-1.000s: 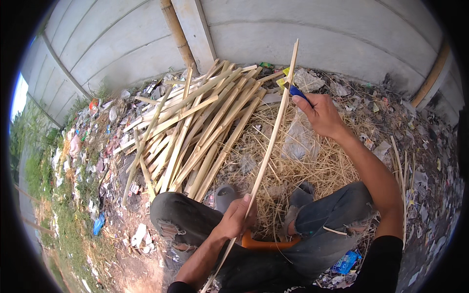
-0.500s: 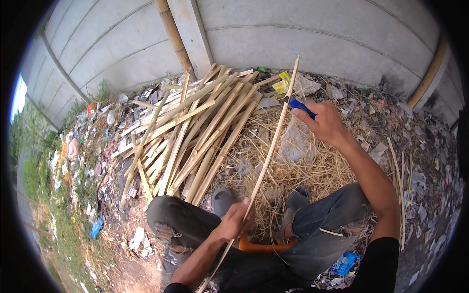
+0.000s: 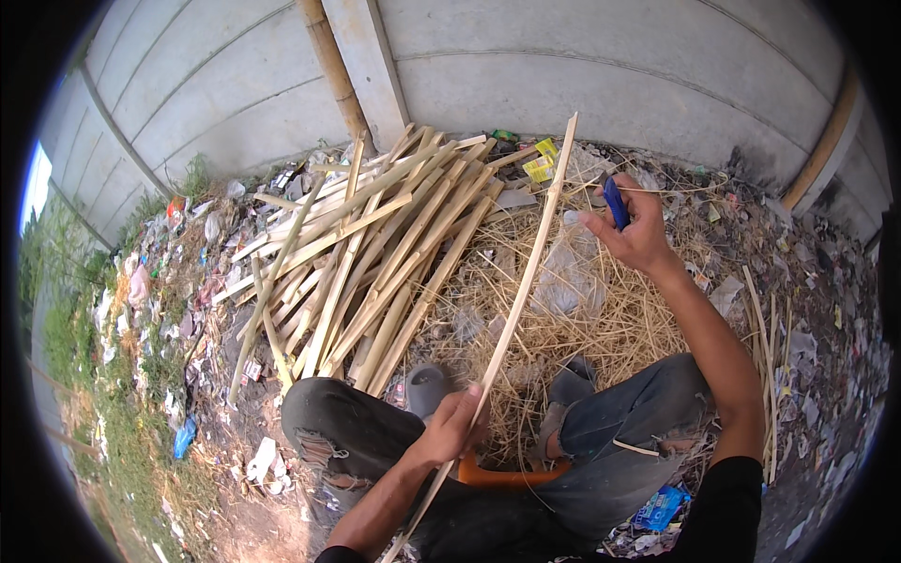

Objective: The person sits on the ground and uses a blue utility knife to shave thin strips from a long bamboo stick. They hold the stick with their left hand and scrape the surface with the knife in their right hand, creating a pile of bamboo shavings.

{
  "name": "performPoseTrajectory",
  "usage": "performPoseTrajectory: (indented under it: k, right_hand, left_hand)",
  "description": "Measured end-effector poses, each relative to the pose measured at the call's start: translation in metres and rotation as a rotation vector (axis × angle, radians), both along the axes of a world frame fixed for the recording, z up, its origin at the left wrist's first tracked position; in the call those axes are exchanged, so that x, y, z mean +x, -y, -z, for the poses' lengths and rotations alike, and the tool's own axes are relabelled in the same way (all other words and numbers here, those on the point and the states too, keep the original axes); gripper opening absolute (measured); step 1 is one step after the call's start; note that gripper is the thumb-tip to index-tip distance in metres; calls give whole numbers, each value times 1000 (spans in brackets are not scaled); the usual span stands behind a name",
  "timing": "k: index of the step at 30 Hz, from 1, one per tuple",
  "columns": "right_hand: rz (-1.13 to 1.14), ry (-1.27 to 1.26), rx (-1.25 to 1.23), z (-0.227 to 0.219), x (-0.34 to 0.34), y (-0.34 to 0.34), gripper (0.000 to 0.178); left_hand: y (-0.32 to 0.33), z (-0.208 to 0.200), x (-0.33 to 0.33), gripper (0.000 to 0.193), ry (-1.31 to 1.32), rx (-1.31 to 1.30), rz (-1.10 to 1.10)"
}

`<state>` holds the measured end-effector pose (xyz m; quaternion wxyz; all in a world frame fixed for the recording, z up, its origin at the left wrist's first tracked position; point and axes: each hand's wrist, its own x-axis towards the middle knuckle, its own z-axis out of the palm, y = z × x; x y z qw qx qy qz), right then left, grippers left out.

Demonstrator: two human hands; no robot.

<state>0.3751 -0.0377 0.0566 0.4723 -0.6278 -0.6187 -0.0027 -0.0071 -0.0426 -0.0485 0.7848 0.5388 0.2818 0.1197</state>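
Observation:
A long pale bamboo strip (image 3: 526,281) slants up and away between my knees, its top end near the wall. My left hand (image 3: 453,427) is closed round its lower part, and the strip runs on below my wrist. To the right of the strip's upper end, my right hand (image 3: 640,230) grips a blue-handled knife (image 3: 616,203). The knife stands apart from the strip, handle tilted upright; its blade is hard to make out. Thin bamboo shavings (image 3: 610,319) cover the ground beneath both hands.
A heap of split bamboo strips (image 3: 375,253) lies ahead on the left. Behind it stand a grey concrete panel wall (image 3: 601,94) and a bamboo pole (image 3: 338,75). Litter is scattered around. Something orange (image 3: 511,476) shows between my thighs. Thin strips (image 3: 765,357) lie at the right.
My right hand has moved right, taking the knife off the strip and tipping it more upright. The strip has shifted slightly, while my left hand stays nearly in place.

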Motion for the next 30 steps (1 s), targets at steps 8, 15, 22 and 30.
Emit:
performPoseTrajectory:
  k: [8,15,22,30]
  right_hand:
    - [24,235,206,-5,-9,-17,33]
    - [174,-29,213,7,14,-24,25]
    - [494,48,-319,-24,6,-7,48]
    - [179,91,-50,-1,-8,-14,45]
  left_hand:
    - [4,-8,3,61,-152,51,78]
    - [8,-7,7,58,-126,69,76]
    - [5,-1,1,55,-95,9,45]
    - [7,-6,9,57,-189,131,-12]
